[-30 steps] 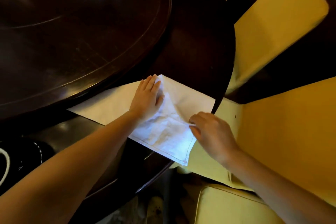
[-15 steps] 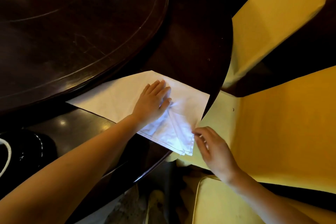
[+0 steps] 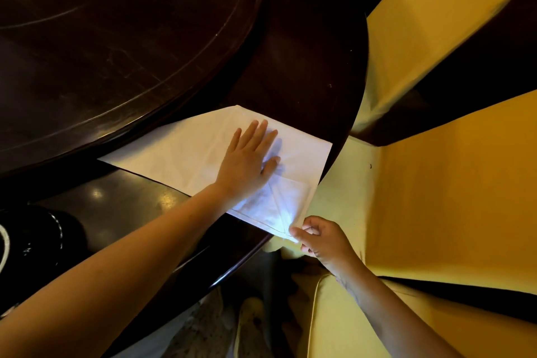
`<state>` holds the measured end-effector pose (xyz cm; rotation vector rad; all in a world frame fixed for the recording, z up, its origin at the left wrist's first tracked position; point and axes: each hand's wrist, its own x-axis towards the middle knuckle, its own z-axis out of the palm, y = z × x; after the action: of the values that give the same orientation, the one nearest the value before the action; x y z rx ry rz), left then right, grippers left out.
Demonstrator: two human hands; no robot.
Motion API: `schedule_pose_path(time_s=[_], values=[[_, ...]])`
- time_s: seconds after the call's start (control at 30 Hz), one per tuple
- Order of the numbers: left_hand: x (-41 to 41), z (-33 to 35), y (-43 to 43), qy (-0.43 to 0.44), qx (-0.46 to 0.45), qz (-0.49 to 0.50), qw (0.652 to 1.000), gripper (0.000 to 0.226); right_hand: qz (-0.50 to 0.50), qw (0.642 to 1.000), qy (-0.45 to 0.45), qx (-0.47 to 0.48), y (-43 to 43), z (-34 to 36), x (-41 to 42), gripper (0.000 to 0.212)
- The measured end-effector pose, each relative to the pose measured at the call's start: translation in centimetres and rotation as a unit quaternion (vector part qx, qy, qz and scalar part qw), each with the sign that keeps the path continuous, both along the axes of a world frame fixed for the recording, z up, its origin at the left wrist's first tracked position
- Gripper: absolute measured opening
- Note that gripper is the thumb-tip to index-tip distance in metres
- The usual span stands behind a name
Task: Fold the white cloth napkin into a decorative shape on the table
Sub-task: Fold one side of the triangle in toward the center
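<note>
The white cloth napkin [image 3: 180, 154] lies flat on the dark round table [image 3: 305, 67], near its right rim, folded into a long shape with a smaller folded flap at its near right corner. My left hand [image 3: 250, 160] rests flat on the napkin's middle, fingers spread, pressing it down. My right hand [image 3: 322, 238] is at the table's edge and pinches the napkin's near corner tip between thumb and fingers.
A raised dark turntable [image 3: 116, 38] fills the table's centre, its rim just behind the napkin. Yellow-covered chairs [image 3: 436, 23] [image 3: 450, 183] stand close to the right. A dark round object [image 3: 32, 241] sits at the left edge. The floor shows below.
The right hand laid the raised flap down and slid toward me to the near corner, which it now pinches. The left hand moved up the napkin and flattened out.
</note>
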<state>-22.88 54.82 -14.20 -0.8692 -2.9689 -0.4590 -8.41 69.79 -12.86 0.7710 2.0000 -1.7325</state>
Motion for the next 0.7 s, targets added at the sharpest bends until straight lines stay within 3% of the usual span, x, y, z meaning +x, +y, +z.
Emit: schedule_pose_path(time_s=[0.1,0.23,0.37,0.43,0.57,0.7], values=[[1.6,-0.4,0.7,-0.026,-0.043,-0.009,0.999,0.076,-0.019,0.985,0.082,0.15,0.7,-0.3,-0.8,0.012],[2.6,-1.0,0.6,-0.033,-0.07,-0.003,0.997,0.076,-0.017,0.91,0.239,0.337,3.2,1.1,-5.3,0.021],[2.5,-0.6,0.8,-0.037,-0.086,-0.004,0.996,0.074,0.089,0.864,0.182,0.46,3.9,1.4,-11.0,0.029],[2.5,-0.5,0.8,-0.039,-0.089,-0.011,0.995,0.078,0.094,0.852,0.156,0.491,3.9,1.2,-12.4,0.029],[1.9,-0.4,1.6,-0.041,-0.088,-0.036,0.995,0.073,0.085,0.872,0.116,0.468,5.7,1.5,-13.3,0.017],[0.2,-0.2,3.4,-0.052,-0.091,-0.085,0.991,0.067,0.071,0.86,0.097,0.496,7.7,2.1,-12.9,0.013]])
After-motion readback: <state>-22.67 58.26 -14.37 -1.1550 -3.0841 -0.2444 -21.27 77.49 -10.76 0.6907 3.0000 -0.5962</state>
